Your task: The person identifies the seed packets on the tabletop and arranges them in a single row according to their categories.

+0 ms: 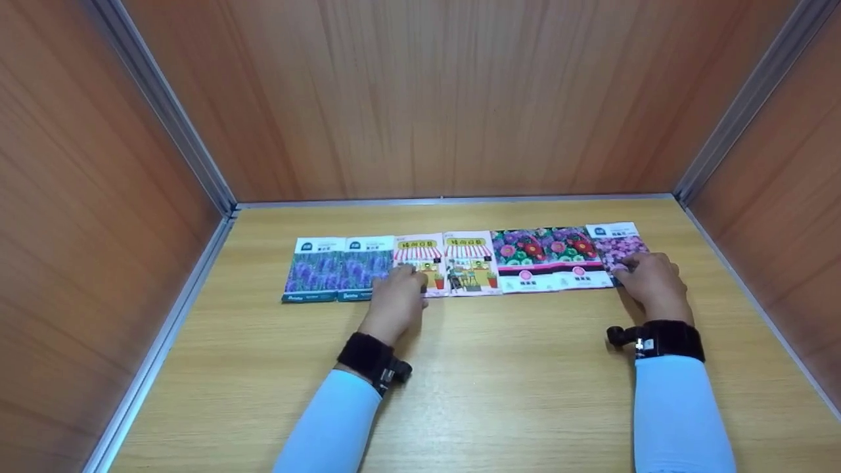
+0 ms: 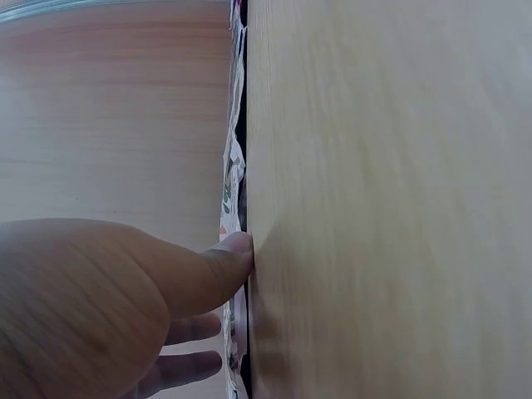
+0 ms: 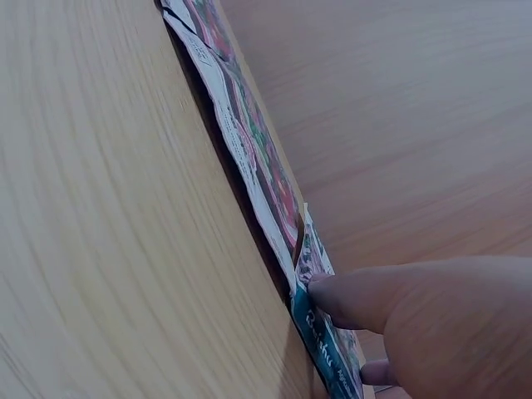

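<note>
Flat flower-seed packets lie side by side in a row. Over the inner lavender packet (image 1: 365, 261) and the left pink-and-yellow packet (image 1: 430, 256) rests my left hand (image 1: 397, 299), its thumb tip at the near edge of the row in the left wrist view. At the right end, my right hand (image 1: 654, 282) holds the pink-flower packet (image 1: 617, 246) by its lower part. Thumb and a finger of that hand lie at this packet's teal lower band (image 3: 320, 341) in the right wrist view. Its left side meets a red-and-purple flower packet (image 1: 570, 246).
Another lavender packet (image 1: 314, 266) forms the left end. A second pink-and-yellow packet (image 1: 470, 253) and another red-and-purple packet (image 1: 522, 249) lie mid-row. Wooden panels with metal edging (image 1: 427, 200) enclose the wooden table (image 1: 493, 368) at the back and both sides.
</note>
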A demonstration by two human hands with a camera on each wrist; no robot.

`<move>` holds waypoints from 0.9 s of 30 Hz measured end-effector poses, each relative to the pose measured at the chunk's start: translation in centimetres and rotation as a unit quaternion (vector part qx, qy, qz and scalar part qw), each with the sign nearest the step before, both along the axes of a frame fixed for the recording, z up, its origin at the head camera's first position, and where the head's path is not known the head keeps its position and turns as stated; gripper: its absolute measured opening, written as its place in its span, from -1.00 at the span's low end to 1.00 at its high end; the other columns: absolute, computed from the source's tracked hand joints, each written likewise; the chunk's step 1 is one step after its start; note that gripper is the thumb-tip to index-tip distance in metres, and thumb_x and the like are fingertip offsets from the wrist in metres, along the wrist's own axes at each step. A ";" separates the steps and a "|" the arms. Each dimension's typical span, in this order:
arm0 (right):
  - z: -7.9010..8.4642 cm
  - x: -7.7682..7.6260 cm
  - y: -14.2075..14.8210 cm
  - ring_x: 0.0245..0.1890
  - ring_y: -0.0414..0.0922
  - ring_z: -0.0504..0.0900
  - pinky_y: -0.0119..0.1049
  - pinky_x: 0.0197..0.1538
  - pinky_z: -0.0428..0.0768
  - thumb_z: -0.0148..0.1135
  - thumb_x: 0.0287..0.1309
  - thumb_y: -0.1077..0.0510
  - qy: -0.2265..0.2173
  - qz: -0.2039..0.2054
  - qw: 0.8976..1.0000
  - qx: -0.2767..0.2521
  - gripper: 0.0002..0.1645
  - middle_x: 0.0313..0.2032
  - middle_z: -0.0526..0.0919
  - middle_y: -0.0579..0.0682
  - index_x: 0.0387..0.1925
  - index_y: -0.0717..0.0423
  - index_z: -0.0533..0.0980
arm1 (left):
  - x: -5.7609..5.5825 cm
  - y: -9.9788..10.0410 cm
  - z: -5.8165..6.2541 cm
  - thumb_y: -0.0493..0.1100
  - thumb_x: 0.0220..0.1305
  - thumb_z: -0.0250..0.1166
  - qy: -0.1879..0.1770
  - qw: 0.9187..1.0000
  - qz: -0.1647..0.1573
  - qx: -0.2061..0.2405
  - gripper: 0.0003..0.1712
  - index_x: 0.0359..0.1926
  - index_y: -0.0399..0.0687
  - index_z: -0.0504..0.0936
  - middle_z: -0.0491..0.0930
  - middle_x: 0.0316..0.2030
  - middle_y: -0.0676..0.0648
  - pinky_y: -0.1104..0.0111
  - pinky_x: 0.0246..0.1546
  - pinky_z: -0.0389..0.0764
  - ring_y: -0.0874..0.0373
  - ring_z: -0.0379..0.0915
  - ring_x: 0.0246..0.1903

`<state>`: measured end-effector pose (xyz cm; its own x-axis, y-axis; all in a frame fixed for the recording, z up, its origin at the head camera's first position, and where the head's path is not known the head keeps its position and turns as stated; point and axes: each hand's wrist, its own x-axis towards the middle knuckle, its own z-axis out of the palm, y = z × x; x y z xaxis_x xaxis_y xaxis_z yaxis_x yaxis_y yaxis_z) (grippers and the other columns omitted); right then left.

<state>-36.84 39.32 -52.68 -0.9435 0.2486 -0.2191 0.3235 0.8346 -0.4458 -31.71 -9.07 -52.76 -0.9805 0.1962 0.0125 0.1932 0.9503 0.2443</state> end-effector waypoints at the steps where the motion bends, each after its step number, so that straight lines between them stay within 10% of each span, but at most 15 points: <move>1: 0.0 0.0 0.0 0.55 0.54 0.21 0.63 0.55 0.32 0.23 0.71 -0.17 0.000 -0.002 1.000 -0.004 -0.21 0.62 0.18 0.58 0.68 0.18 0.40 | 0.0 0.0 0.0 -0.06 0.48 0.57 0.002 1.000 -0.001 0.000 -0.62 0.24 0.04 0.81 0.67 0.35 -0.12 -0.30 0.43 0.57 -0.12 0.55 0.39; 11: 0.5 1.1 1.6 0.71 0.64 -0.01 0.62 0.68 0.10 0.00 0.75 -0.34 0.018 -0.024 0.998 -0.058 0.17 0.72 -0.19 0.65 0.85 0.21 -0.31 | 0.0 0.3 -0.1 -0.05 0.49 0.57 0.001 1.000 0.000 -0.004 -0.52 0.36 0.07 0.77 0.61 0.47 -0.14 -0.32 0.48 0.52 -0.13 0.49 0.50; 27: 0.8 1.1 2.3 0.74 0.61 -0.43 0.66 0.68 -0.15 0.00 0.69 -0.48 -0.018 0.027 0.998 -0.048 0.27 0.74 -0.37 0.59 0.84 0.23 -0.31 | 0.1 0.3 -0.3 -0.12 0.50 0.53 0.023 1.000 -0.009 -0.008 -0.65 0.24 0.04 0.81 0.65 0.38 -0.12 -0.25 0.42 0.57 -0.11 0.49 0.42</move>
<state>-35.70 41.61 -51.92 -0.9463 0.1738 -0.2727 0.2959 0.8055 -0.5135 -31.62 -8.81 -53.08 -0.9751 0.2148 0.0543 0.2215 0.9502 0.2192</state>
